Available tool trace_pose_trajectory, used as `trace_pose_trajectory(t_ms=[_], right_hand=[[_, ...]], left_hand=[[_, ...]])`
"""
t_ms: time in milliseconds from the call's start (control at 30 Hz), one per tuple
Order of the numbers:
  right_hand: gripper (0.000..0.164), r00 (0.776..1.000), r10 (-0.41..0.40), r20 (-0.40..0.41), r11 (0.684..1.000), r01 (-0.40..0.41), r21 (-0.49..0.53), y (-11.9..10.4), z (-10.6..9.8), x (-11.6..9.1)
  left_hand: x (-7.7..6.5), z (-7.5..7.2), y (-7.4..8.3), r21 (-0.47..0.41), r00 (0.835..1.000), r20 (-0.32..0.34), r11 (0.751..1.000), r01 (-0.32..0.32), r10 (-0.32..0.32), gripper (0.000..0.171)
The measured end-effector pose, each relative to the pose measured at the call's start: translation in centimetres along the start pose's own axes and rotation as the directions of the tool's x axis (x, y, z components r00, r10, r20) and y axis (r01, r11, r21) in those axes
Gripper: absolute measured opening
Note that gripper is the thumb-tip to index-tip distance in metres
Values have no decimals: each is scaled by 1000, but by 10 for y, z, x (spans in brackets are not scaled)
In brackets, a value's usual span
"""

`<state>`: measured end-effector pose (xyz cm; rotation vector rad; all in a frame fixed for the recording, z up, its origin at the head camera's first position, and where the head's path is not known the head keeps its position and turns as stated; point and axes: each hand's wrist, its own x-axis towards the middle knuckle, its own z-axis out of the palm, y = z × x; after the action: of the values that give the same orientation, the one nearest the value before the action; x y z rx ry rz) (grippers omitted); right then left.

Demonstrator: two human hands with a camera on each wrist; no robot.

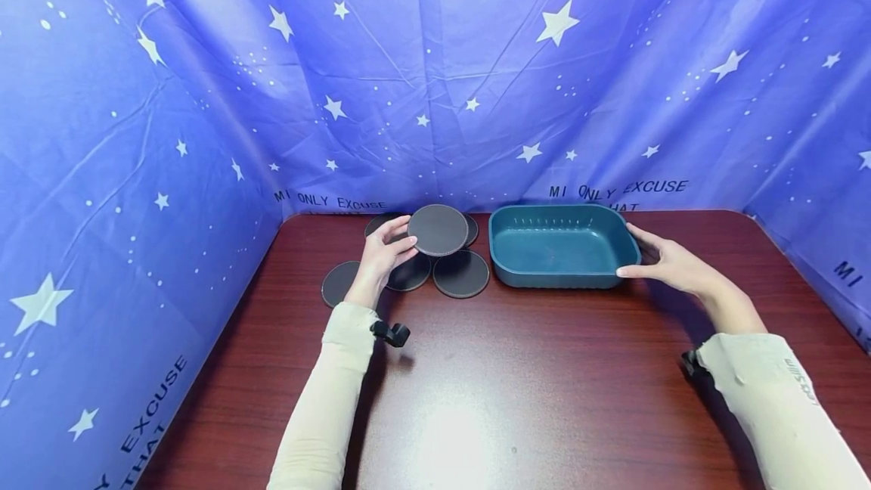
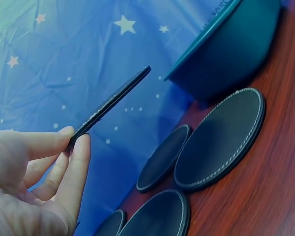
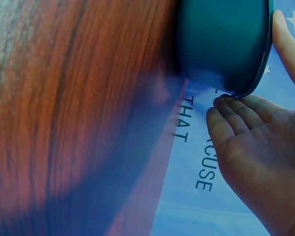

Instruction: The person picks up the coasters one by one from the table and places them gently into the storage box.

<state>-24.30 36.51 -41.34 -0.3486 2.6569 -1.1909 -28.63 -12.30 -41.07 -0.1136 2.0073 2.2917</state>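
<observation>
Left of the basin (image 1: 565,279), your left hand (image 1: 383,254) pinches a coaster (image 1: 439,231), likely light, stiff, best held by its edge; your spread right hand (image 1: 663,263) touches the basin.

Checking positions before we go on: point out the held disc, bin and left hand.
Held disc (image 1: 438,231): head view, middle of its face.
Bin (image 1: 562,250): head view, its inner floor.
Left hand (image 1: 383,253): head view, middle of the hand.
</observation>
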Motion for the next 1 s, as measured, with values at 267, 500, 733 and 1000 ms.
trace_pose_trajectory(t_ms=[267,500,733,1000], right_hand=[[99,1000,21,-16,998,-22,-60,-3,0,-2],[100,999,27,-16,997,-29,-70,-6,0,-2],[100,1000,29,-11,996,-30,-81,-6,-1,-2],[100,1000,28,-11,994,-29,-103,-6,-1,-1]], left_hand=[[2,16,1,-25,999,30,999,-20,21,55],[5,29,2,-33,999,42,999,-15,16,54],[4,46,2,-34,997,72,999,-19,21,54],[6,65,-1,-22,995,102,1000,-11,13,52]])
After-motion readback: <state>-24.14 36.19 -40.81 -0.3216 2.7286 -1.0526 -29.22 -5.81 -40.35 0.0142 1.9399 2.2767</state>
